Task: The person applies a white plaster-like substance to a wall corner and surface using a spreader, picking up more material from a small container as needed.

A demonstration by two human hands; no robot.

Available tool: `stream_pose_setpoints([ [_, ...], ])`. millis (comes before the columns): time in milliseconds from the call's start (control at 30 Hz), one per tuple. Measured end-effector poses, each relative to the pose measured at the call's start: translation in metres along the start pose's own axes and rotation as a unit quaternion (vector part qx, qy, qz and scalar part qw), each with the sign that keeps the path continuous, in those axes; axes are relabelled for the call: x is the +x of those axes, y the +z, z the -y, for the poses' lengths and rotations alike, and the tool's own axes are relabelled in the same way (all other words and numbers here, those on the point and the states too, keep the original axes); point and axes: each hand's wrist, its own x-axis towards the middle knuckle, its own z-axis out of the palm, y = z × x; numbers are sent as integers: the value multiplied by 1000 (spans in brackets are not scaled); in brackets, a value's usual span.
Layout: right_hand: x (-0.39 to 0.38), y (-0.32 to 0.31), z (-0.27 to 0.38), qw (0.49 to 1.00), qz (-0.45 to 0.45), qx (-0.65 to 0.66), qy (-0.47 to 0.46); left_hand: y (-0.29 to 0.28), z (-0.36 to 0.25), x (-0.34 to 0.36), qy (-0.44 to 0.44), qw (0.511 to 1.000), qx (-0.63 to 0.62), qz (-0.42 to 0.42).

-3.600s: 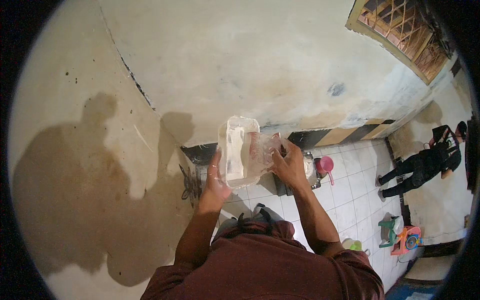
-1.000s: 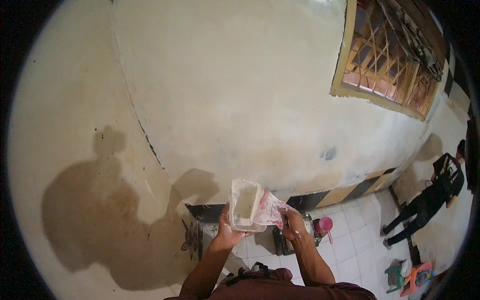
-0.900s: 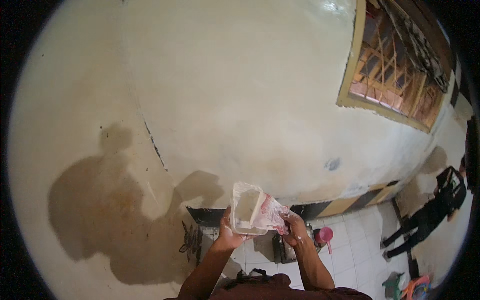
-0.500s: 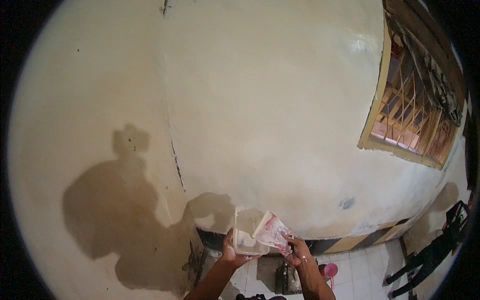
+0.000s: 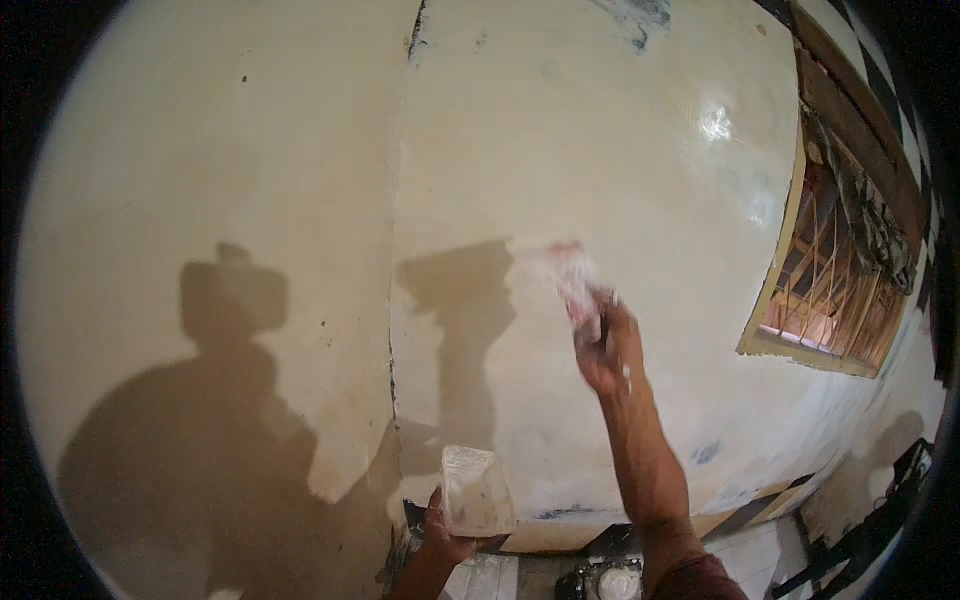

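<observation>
My left hand (image 5: 445,540) grips a pale, see-through rectangular plastic tub (image 5: 507,510) low in front of the wall, its inside coated with white stuff. Raised higher and to the right, my right hand (image 5: 612,348) is closed around a wide flat tool (image 5: 572,272), red and smeared with white. The tool's broad end is at the cream wall (image 5: 560,150); motion blur hides whether it is a brush or a scraper, and whether it touches. White smears mark my right wrist.
A window (image 5: 825,280) with thin bars and a ragged cloth is at the right. A dark vertical crack (image 5: 392,380) runs down the wall's corner. Low down are a dark object with a round white top (image 5: 618,582), pale floor tiles (image 5: 750,555) and a dark stand-like shape (image 5: 865,525).
My right hand has lifted the flat tool from the tub up to the wall. My left hand and the tub are slightly lower and further left in the picture; the view has shifted.
</observation>
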Motion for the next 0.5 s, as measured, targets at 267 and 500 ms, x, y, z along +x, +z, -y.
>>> stream_pose_setpoints([
  [267,110,120,14,863,116,-388,-302,24,-19,-42,160,979,120,49],
  [500,127,163,-36,238,113,-735,-625,-20,-15,-36,221,933,279,59],
])
